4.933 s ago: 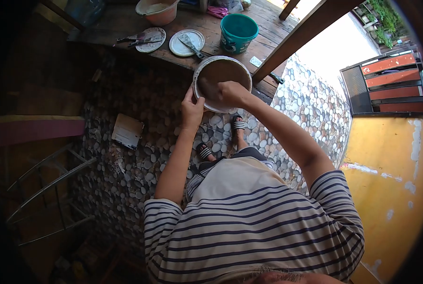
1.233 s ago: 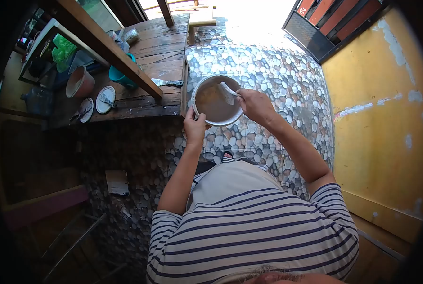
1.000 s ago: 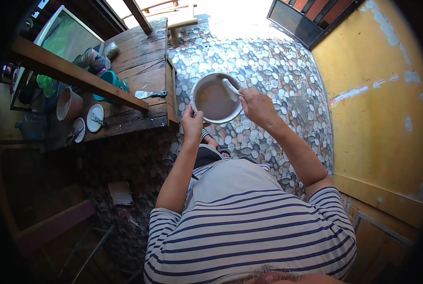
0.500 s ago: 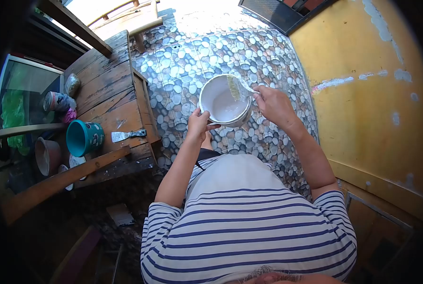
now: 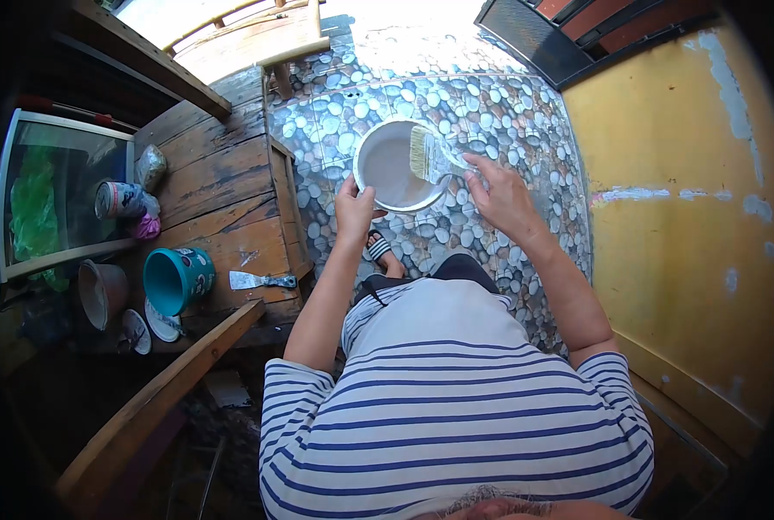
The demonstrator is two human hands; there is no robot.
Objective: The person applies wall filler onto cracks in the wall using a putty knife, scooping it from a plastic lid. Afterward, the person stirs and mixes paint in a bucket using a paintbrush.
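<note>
A white bucket [image 5: 368, 192] is held out in front of me, its mouth tipped up toward the camera and some pale paint or water in its bottom. My left hand [image 5: 354, 211] grips the near left side of its rim, thumb on top. A wide paintbrush [image 5: 432, 156] lies across the right part of the mouth, light bristles pointing left over the inside. The brush's handle end is between the thumb and fingers of my right hand [image 5: 498, 199], just right of the rim.
On the left, a wooden bench [image 5: 222, 160] bears a teal bucket [image 5: 179, 282], a putty knife [image 5: 261, 281], a paint can [image 5: 120, 200] and a brown pot [image 5: 104, 295]. A yellow wall [image 5: 673, 251] with white filler patches stands to the right. Pebble-patterned tiles [image 5: 335, 113] cover the floor.
The bucket has shifted slightly left and up, its mouth facing the camera more. The brush has turned a little over it. My view has swung, so the bench sits further right and lower.
</note>
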